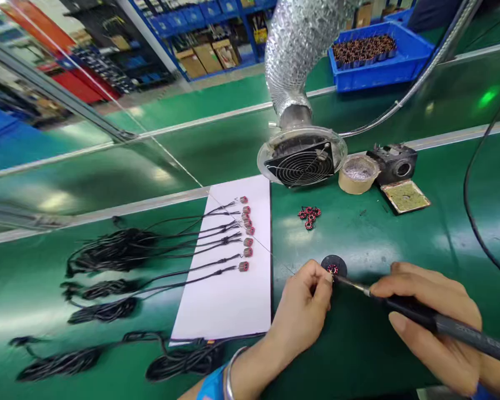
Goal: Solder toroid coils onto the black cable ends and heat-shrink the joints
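My right hand grips a soldering iron by its black handle. The iron's tip reaches a small red-and-black ring-shaped wound coil core, which rests on a round black disc. From the other side, my left hand pinches with thumb and fingertips at the edge of that core; what lies between the fingertips is hidden. A thin pale strand slants down from the upper left towards my left hand. A black cable passes beneath my left wrist.
Several cables with small cores attached lie across a white sheet. Loose cores sit ahead. A fume duct hangs over the bench, near a tape roll and a sponge tray. A blue bin stands behind.
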Demonstrator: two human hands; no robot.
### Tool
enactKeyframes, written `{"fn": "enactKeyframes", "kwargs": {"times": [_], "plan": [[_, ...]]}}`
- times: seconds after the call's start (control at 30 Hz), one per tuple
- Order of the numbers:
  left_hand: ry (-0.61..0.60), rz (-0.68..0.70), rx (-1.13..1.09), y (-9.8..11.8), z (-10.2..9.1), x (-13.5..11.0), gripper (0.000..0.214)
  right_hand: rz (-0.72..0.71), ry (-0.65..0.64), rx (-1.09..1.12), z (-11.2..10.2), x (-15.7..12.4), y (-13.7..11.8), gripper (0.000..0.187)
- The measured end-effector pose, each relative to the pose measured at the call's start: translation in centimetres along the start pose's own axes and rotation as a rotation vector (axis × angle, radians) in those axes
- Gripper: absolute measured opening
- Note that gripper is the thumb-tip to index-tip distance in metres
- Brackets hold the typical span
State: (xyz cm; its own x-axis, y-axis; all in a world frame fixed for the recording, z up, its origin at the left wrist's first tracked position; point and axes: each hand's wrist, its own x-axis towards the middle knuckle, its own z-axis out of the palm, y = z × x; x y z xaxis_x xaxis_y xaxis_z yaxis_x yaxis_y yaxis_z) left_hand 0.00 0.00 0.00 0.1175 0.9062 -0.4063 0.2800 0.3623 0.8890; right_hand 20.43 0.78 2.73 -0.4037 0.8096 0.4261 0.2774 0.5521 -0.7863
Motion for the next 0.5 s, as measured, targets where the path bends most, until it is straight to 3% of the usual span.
{"fn": "enactKeyframes", "kwargs": {"times": [0.5], "plan": [[-0.011, 0.005, -0.010, -0.26, -0.14, -0.16, 0.026, -0.014, 0.051, 0.003, -0.17, -0.32, -0.41, 0.025]]}}
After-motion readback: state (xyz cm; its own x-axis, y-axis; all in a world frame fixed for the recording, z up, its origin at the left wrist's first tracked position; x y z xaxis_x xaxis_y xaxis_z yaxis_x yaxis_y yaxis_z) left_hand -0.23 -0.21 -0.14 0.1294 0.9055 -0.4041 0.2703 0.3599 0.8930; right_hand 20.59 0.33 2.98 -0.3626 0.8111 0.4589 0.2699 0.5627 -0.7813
